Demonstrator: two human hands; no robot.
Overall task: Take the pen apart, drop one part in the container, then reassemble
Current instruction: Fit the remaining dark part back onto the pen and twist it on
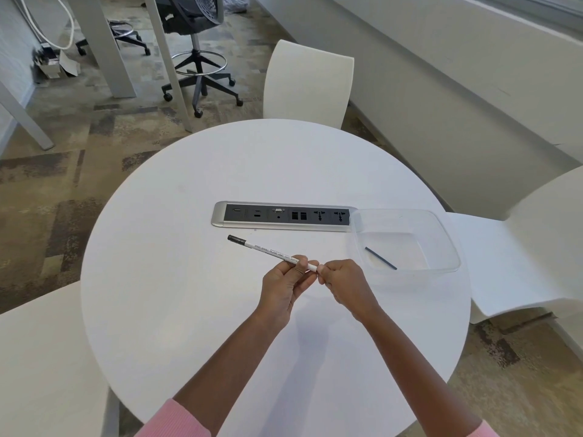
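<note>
1. Head view, materials and shapes: a round, smooth white counter carries a long brushed-metal socket strip with a dark face. Just right of the strip sits a clear plastic container, rectangular with rounded corners; a thin dark rod lies slanted on its floor.
2. The pen is a slim white tube with small printed lettering and a black cap end pointing up-left, raised above the counter in front of the strip.
3. The left hand has its grip closed around the pen's barrel near the right end. The right hand has its grip pinched narrow at the pen's white tip, the two hands almost touching.
4. Hard to make out: the lettering is too small to read, the fingers hide the pen's right end, and whether the right hand holds a separate piece cannot be told. Pink sleeves are cut off at the bottom edge.
</note>
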